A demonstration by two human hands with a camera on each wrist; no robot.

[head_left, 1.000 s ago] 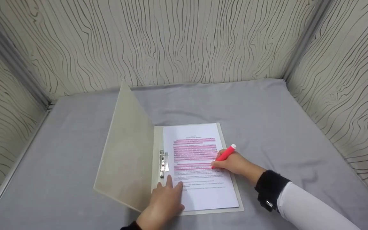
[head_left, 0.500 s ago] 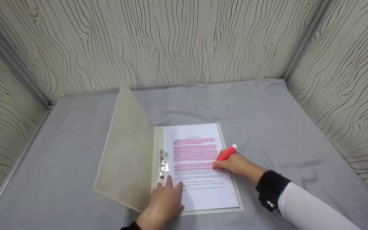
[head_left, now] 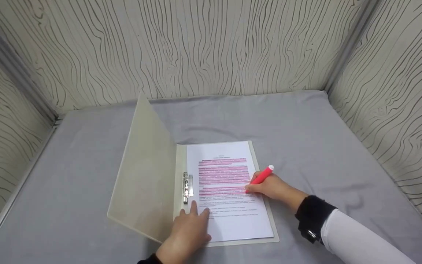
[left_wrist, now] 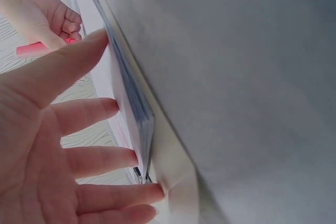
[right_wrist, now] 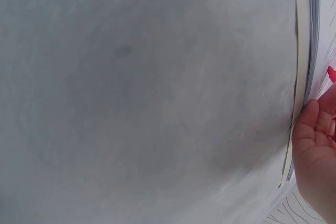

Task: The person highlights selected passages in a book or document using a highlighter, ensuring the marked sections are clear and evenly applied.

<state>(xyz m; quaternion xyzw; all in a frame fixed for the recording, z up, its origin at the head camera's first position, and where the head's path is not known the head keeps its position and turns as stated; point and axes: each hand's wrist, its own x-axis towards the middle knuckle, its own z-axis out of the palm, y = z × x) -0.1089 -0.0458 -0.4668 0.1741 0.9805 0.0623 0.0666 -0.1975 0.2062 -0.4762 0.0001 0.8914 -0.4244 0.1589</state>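
Observation:
My right hand pinches a pink highlighter, white end up, its tip at the right end of a text line on the printed page. Pink marking covers the upper paragraphs; the lower lines are unmarked. The page tops a stack of sheets in a cream binder with a metal clip along the spine. Spread fingers of my left hand rest on the page's lower left, below the clip. In the left wrist view the left fingers lie straight along the stack's edge.
The binder's cover stands raised at the left, beside the left hand. Grey cloth covers the table under everything. Wood-patterned panels with grey posts enclose the back and sides.
My right hand has slid slightly to the right with the highlighter along the text line, and the pink marking reaches a little further. The left hand stays in place.

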